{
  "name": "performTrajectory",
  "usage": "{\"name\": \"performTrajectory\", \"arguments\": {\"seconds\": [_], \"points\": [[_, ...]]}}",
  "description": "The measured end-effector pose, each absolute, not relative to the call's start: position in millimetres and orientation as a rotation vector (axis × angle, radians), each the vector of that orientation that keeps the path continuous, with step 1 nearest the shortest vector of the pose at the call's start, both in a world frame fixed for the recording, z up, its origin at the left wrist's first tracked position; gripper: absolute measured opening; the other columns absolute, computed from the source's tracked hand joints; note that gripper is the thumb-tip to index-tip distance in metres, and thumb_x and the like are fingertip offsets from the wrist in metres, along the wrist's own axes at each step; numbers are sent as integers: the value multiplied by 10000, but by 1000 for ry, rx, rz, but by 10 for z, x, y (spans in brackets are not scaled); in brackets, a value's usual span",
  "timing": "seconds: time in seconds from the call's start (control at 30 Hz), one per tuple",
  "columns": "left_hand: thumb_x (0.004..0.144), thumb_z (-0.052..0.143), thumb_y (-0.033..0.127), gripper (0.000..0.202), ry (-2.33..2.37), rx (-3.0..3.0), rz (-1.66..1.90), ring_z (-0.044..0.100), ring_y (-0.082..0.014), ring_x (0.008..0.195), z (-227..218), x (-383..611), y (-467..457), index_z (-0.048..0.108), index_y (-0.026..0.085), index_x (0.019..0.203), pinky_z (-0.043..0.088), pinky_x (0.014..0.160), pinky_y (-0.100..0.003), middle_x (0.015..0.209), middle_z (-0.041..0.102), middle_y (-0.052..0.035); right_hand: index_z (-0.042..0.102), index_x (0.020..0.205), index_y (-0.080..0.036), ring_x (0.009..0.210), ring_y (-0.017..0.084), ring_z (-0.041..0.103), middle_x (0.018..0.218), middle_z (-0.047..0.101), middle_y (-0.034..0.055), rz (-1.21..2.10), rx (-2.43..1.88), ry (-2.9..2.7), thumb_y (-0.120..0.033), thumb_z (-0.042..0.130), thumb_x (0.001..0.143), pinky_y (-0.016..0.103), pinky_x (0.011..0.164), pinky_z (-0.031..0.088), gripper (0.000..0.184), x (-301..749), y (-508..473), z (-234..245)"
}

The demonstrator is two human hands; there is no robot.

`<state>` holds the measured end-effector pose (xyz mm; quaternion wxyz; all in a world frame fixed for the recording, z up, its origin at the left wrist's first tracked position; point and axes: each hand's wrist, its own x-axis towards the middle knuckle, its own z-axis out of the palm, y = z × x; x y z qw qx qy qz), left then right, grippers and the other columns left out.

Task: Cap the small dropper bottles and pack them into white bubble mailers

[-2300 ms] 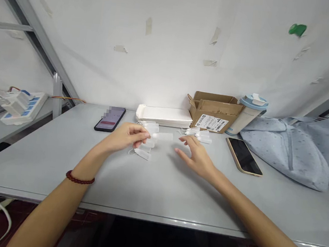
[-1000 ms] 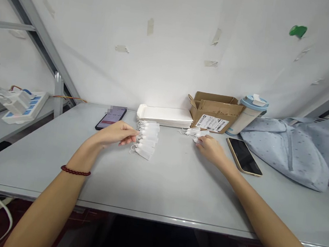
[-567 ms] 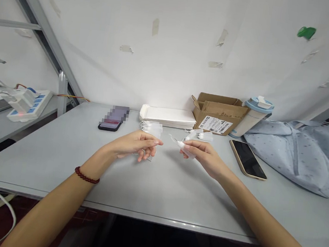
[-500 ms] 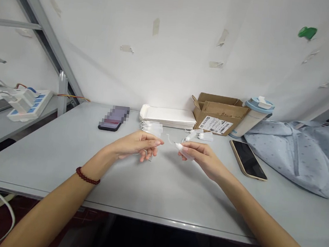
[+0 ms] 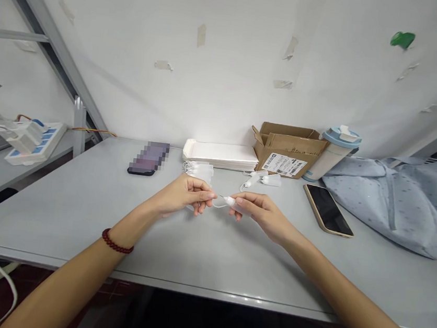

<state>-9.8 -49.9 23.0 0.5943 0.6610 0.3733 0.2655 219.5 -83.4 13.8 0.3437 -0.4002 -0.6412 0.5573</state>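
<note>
In front of me, my right hand pinches a small white translucent needle-tip bottle, its thin metal needle pointing left. A thin white strap curves from the bottle's neck to my left hand. My left fingertips are closed together at the strap's far end, close to the needle; the tip they pinch is hidden. Behind my left hand lies a row of similar white bottles. A few more loose bottles rest beyond my right hand.
A stack of flat white boxes stands against the wall beside an open cardboard box. To the right are a blue-lidded cup, a phone and a pale blue bag. Another phone lies left.
My hands have come nearer each other. My left fingers have closed on the end of the strap, which hung loose before. The bottle has shifted slightly left.
</note>
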Motion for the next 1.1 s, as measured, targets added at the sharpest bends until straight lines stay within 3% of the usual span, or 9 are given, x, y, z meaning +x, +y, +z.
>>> {"name": "performTrajectory", "arguments": {"seconds": [0.13, 0.37, 0.83, 1.1], "points": [[786, 669, 360, 255, 870, 1544, 611, 553, -90, 505, 232, -67, -525, 655, 123, 692, 463, 494, -201, 581, 610, -16, 674, 931, -168, 682, 125, 531, 803, 638, 34, 1442, -1040, -1688, -402, 528, 871, 289, 744, 421, 282, 2188, -845, 145], [791, 654, 383, 261, 834, 1590, 580, 576, -105, 551, 232, -66, -521, 693, 126, 810, 502, 538, -232, 694, 661, -45, 681, 965, -174, 679, 127, 534, 799, 641, 31, 1452, -1043, -1707, -411, 529, 868, 294, 741, 428, 297, 2172, -865, 144], [789, 655, 382, 266, 817, 1572, 588, 584, -110, 574, 239, -68, -528, 688, 124, 840, 516, 555, -243, 756, 670, -54, 662, 885, -170, 672, 118, 536, 805, 641, 27, 1438, -1040, -1714, -422, 525, 869, 288, 740, 422, 287, 2183, -859, 145], [796, 646, 360, 242, 826, 1598, 587, 583, -113, 570, 246, -64, -538, 688, 122, 793, 501, 555, -242, 709, 654, -47, 662, 964, -166, 561, 88, 500, 780, 631, 21, 1461, -1042, -1714, -420, 528, 865, 273, 630, 408, 304, 2179, -866, 160]]}}
